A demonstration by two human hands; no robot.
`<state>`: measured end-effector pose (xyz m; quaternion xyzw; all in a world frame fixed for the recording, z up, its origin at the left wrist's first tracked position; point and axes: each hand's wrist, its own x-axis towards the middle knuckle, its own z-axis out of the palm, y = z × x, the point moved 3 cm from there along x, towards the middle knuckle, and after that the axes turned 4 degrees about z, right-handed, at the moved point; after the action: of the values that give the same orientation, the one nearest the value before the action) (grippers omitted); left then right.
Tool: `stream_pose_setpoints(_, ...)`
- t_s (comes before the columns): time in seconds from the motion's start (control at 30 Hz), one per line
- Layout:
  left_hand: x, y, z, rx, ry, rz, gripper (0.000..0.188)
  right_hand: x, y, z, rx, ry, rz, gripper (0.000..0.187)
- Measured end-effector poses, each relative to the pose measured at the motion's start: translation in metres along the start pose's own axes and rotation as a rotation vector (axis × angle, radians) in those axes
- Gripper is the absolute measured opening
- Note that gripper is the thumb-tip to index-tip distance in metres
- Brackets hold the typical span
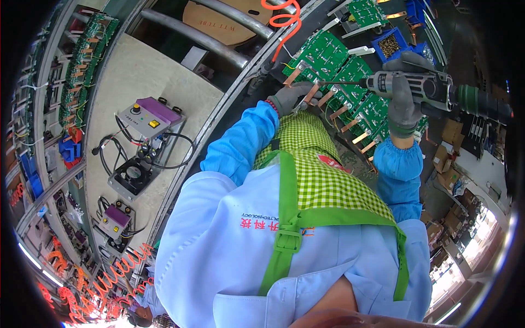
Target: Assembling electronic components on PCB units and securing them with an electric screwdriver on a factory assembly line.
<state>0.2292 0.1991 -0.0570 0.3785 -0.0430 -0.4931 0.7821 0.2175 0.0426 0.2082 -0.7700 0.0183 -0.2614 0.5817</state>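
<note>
In my right hand (404, 106), gloved in grey, is a power screwdriver (411, 86), its body lying sideways and its nose toward the left. The long thin bit (344, 83) reaches across a green circuit board (324, 54) to the inner end of a copper strip (311, 93). My left hand (290, 99), also gloved, is closed at that strip's near end; its fingertips are partly hidden. More copper strips (349, 125) stick out toward me from the row of boards. A white lever-like part (361, 51) lies by the boards.
A blue bin (389, 45) of small brass-coloured fasteners stands behind the boards. An orange coiled air hose (281, 21) hangs at the top. On the left bench (199, 101) sit two control boxes (150, 117) with cables and a fan (131, 174). Racked boards (87, 60) line the far left.
</note>
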Motion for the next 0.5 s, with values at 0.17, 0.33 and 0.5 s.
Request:
stream_pose_setpoints(0.17,-0.004,-0.005,0.002,-0.136,0.156,-0.156,0.036,0.001,0.002,0.003,0.004,-0.007,-0.017,0.034)
stream_pose_setpoints(0.33,-0.005,0.000,0.005,0.031,0.157,-0.106,0.034,-0.005,0.012,0.001,0.097,-0.008,-0.024,0.030)
stream_pose_setpoints(0.5,0.000,0.001,0.004,-0.003,0.118,-0.111,0.031,-0.005,0.021,0.002,0.497,-0.113,0.127,0.041)
